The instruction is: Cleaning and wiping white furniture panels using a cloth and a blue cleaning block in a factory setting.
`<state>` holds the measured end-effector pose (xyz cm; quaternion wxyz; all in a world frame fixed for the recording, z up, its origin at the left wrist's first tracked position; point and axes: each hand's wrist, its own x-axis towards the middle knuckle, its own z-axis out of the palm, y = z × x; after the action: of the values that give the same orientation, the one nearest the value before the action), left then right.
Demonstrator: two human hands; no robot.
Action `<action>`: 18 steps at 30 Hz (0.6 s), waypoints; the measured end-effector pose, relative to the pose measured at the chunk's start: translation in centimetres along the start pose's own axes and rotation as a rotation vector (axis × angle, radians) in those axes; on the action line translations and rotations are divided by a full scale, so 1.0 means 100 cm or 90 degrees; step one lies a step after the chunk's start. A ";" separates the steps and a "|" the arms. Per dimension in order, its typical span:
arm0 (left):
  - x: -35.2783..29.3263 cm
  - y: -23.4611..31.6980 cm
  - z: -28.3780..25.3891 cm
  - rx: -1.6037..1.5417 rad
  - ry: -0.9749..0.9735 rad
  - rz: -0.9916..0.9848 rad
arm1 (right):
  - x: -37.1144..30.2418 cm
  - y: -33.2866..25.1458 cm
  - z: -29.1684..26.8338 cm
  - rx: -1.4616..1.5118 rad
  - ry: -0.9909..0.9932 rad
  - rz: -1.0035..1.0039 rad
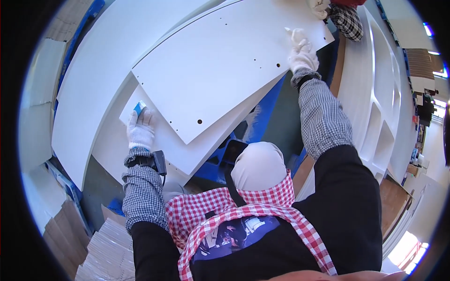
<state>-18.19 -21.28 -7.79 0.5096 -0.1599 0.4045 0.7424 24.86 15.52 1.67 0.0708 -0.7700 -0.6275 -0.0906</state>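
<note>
My left hand (140, 131), in a white knitted glove, is closed round a small blue-and-white block (139, 107). It rests on the lower white panel, beside the left edge of the top one. That top white panel (220, 70) has several dark drilled holes and lies askew over other white panels (164, 136). My right hand (302, 52), gloved too, lies at the top panel's right edge with its fingers stretched over the surface; nothing shows in it. Beyond it, at the panel's far right corner, is another person's gloved hand (318, 7).
Large white panels (89, 89) lie to the left. A blue pallet (265, 117) shows beneath the stack. White panels with cut-out openings (375, 93) stand on the right. Flattened cardboard (105, 253) sits at lower left. The other person's checked sleeve (347, 21) reaches in at top right.
</note>
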 end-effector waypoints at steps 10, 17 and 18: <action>-0.010 0.007 -0.006 0.020 0.035 0.037 | -0.165 -0.065 -0.033 0.054 -0.135 -0.507; 0.001 0.003 -0.020 -0.034 -0.020 0.016 | -0.093 -0.018 -0.049 0.326 -0.353 -0.340; 0.003 0.006 -0.024 -0.050 -0.027 0.014 | -0.083 -0.017 -0.052 0.638 -0.393 0.095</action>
<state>-19.26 -23.01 -9.27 0.5029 -0.1594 0.3662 0.7666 21.28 6.79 4.84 0.2459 -0.6754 -0.5297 0.4504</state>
